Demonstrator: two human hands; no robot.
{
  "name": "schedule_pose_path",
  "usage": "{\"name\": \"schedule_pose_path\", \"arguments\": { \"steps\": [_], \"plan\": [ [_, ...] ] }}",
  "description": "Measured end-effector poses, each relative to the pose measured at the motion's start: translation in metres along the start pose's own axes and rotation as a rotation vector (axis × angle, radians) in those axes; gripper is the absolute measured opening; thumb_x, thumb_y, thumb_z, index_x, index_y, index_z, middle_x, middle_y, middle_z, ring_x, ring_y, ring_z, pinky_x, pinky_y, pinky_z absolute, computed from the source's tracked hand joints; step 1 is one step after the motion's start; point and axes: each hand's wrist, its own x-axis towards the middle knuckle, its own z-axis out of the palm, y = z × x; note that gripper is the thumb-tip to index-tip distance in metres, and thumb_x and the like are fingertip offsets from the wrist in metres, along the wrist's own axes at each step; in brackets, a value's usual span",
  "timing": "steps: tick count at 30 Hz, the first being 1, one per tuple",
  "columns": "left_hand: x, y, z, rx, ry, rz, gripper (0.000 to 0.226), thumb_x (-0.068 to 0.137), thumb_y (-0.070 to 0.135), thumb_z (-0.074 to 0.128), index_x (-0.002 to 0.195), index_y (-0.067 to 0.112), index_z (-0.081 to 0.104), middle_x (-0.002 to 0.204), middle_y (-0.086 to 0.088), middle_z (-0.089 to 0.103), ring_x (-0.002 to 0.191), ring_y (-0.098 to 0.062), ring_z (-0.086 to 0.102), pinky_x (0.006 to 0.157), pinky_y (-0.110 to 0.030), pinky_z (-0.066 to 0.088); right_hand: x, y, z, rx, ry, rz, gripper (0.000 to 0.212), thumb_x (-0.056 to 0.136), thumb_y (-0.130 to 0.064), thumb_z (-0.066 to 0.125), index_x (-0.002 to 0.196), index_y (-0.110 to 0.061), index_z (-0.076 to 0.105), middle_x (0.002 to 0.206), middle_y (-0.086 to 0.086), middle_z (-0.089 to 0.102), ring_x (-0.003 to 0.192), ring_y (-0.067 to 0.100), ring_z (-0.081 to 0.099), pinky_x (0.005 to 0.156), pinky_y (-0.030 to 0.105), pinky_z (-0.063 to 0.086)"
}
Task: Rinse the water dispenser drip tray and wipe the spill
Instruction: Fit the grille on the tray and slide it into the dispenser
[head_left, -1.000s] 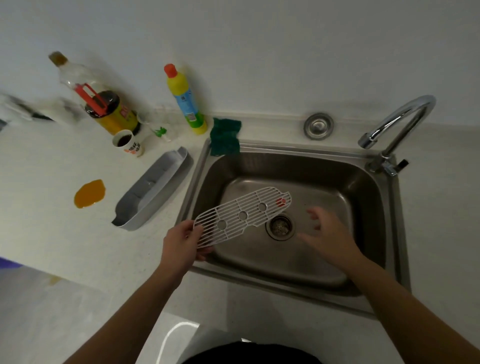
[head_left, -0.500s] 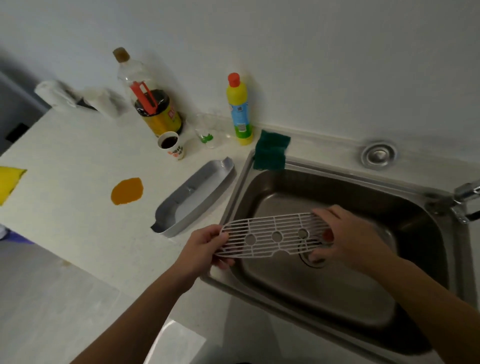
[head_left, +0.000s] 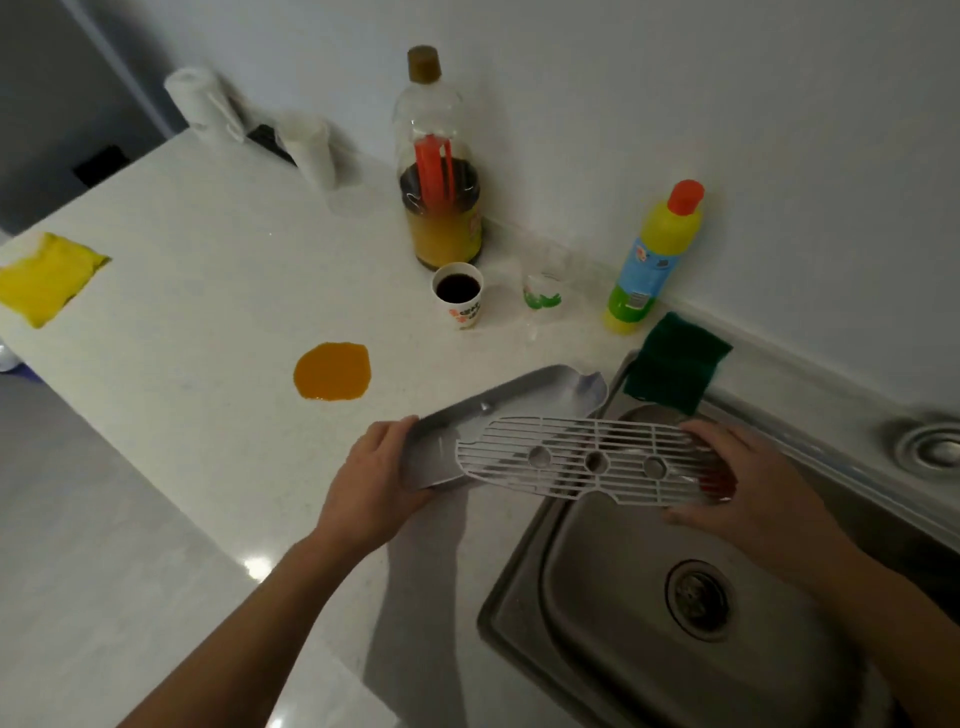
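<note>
The grey drip tray lies on the white counter beside the sink, and my left hand grips its near end. My right hand holds the right end of the white slotted grille, which hovers flat over the tray's near edge and the sink's left rim. An orange spill sits on the counter left of the tray. A yellow cloth lies at the far left. A green sponge rests on the sink's back left corner.
The steel sink with its drain is at lower right. Along the wall stand a dark sauce bottle, a paper cup of dark liquid, a small clear cup, a yellow detergent bottle and paper towel rolls.
My left hand let go of the grille and took hold of the tray's near end. My right hand now carries the grille alone, shifted left over the tray. The view swung left.
</note>
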Motion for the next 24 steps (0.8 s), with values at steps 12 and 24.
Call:
{"name": "schedule_pose_path", "arguments": {
  "steps": [12, 24],
  "plan": [
    [0.040, -0.057, -0.035, -0.119, -0.045, 0.149, 0.090, 0.071, 0.048, 0.090, 0.147, 0.027, 0.048, 0.140, 0.005, 0.057, 0.119, -0.013, 0.057, 0.100, -0.038, 0.055, 0.078, -0.064, 0.058, -0.038, -0.049, -0.069, 0.100, 0.062, -0.082, 0.066, 0.145, -0.031, 0.044, 0.130, -0.010, 0.050, 0.112, 0.009, 0.041, 0.093, 0.041, 0.048],
    [0.038, -0.052, -0.035, -0.242, 0.001, 0.128, 0.078, 0.072, 0.053, 0.081, 0.139, 0.017, 0.061, 0.128, 0.000, 0.069, 0.113, -0.016, 0.064, 0.099, -0.045, 0.057, 0.070, -0.071, 0.091, 0.290, -0.150, 0.009, 0.097, 0.066, -0.067, 0.076, 0.147, -0.042, 0.029, 0.129, -0.024, 0.048, 0.114, 0.002, 0.054, 0.098, 0.035, 0.053]
  ]
}}
